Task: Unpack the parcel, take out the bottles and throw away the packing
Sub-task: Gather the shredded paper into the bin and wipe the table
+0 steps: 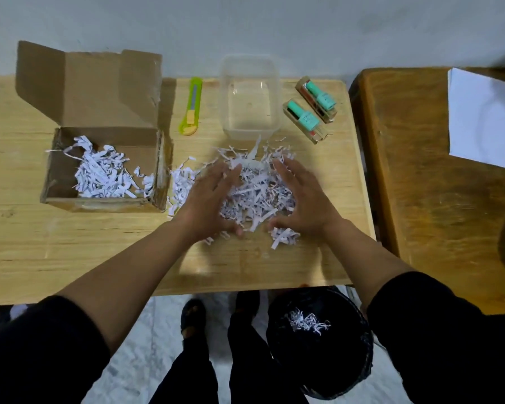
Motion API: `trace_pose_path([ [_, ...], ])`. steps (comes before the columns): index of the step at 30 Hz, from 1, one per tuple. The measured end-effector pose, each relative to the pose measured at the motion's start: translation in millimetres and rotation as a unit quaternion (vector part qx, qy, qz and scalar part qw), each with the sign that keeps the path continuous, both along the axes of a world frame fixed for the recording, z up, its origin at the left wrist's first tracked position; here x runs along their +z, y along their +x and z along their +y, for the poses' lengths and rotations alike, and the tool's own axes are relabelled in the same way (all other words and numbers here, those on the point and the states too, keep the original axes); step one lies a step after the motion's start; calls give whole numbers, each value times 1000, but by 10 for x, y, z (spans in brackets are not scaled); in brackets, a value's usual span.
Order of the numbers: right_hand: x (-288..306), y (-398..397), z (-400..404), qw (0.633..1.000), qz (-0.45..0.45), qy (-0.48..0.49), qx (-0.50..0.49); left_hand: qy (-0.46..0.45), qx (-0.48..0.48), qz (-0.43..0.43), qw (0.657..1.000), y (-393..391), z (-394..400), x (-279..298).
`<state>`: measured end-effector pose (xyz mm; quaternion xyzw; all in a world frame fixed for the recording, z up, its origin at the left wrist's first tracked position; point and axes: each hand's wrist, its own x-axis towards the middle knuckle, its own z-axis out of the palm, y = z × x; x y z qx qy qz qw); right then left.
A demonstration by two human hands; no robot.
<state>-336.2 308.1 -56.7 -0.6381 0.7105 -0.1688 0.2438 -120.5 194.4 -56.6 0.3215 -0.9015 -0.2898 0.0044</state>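
Left hand (209, 201) and right hand (302, 199), fingers spread and nearly straight, press on either side of a heap of shredded paper (257, 189) lying on the desk (70, 246). To the left stands the opened cardboard box (105, 141), flaps raised, with more paper strips in it. Behind the heap: a green utility knife (190, 107), a clear plastic tub (250, 97), and two teal-capped bottles (311, 110), each lying on a small carton near the desk's right edge. On the floor below the desk's near edge stands a black bin (321, 345) holding a few strips.
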Motion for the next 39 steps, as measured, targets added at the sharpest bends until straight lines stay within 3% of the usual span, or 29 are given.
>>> trace_pose_path([
  [3,-33,125,-109,999,-24,-30,5,55,9,31,998,-87,37,54],
  [11,-121,270,-211,993,-71,-89,1,56,46,96,993,-52,75,102],
  [17,80,158,-228,990,-84,-114,-9,-69,18,97,993,63,72,326],
  [21,110,96,-198,991,-61,-114,18,-137,57,64,987,225,77,330],
  [24,4,139,-174,992,-47,-101,57,-70,73,22,995,324,145,182],
  [26,-65,208,-191,992,-38,-90,74,-6,88,36,995,347,162,68],
  [30,-149,368,-282,991,-49,-98,83,37,82,77,993,282,115,-38],
  [36,-128,502,-293,987,-68,-138,40,24,83,197,977,217,65,-29],
  [39,-71,533,-295,987,-57,-147,6,25,98,213,972,199,49,42],
])
